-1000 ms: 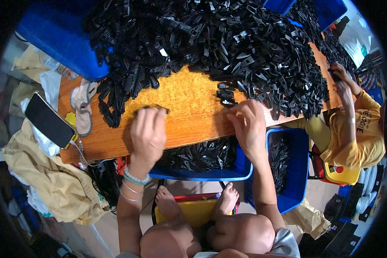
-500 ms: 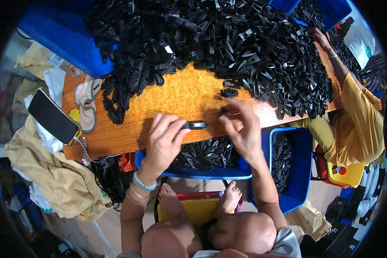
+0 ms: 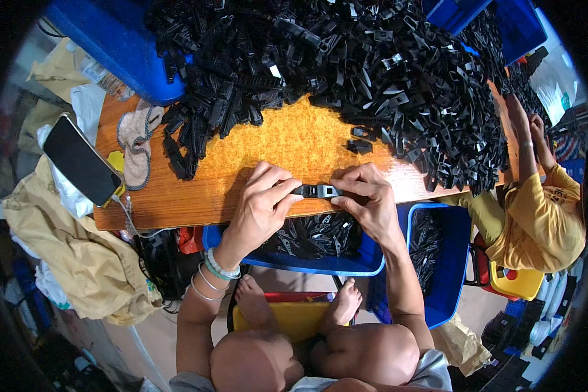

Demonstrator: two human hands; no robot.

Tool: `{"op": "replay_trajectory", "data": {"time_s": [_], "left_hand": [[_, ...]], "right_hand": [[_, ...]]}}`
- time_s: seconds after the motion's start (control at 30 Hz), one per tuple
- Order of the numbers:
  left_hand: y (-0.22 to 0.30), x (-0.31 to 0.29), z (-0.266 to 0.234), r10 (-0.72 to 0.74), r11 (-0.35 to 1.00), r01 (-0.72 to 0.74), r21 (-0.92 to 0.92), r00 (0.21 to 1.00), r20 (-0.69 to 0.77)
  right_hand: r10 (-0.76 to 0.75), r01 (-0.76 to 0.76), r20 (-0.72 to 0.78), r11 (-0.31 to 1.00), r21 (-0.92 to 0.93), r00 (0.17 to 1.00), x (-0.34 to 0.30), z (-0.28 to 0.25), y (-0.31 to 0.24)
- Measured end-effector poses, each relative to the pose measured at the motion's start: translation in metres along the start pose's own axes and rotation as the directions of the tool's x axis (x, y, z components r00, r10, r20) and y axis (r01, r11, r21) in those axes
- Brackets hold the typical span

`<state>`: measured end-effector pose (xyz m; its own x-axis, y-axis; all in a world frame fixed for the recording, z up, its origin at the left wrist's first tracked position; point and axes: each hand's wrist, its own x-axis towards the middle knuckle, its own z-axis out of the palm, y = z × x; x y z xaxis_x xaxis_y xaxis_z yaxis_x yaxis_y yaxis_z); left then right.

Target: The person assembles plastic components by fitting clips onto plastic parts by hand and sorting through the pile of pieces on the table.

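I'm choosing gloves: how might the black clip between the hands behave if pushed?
The black clip seems stiff, looking straight between its held ends. Being small, it's likely light. Its oblong, blocky shape suggests sliding, not rolling.

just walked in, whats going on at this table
The left hand and right hand pinch opposite ends of a small black plastic part over the near side of a wooden table. A big heap of black parts covers much of it, and two blue bins below hold more. A person in yellow is at the right.
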<state>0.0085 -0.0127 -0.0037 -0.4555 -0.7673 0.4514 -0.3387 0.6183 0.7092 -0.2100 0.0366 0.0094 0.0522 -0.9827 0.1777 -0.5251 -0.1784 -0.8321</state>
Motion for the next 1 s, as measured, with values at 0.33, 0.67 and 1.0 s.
{"op": "replay_trajectory", "data": {"time_s": [0.33, 0.67, 1.0], "left_hand": [[0.003, 0.007, -0.014, 0.019, 1.000, -0.020, -0.020, 1.000, -0.015], [-0.025, 0.027, -0.049, 0.239, 0.747, 0.011, 0.665, 0.929, -0.283], [0.008, -0.010, -0.013, -0.020, 0.998, 0.019, 0.063, 1.000, 0.019]], "right_hand": [[0.017, -0.018, 0.162, 1.000, 0.005, 0.987, -0.009, -0.007, -0.012], [-0.057, -0.042, -0.324, 0.956, -0.292, 0.944, 0.015, -0.022, 0.011], [-0.206, 0.128, -0.184, 0.922, -0.364, 0.961, 0.022, -0.012, 0.028]]}}
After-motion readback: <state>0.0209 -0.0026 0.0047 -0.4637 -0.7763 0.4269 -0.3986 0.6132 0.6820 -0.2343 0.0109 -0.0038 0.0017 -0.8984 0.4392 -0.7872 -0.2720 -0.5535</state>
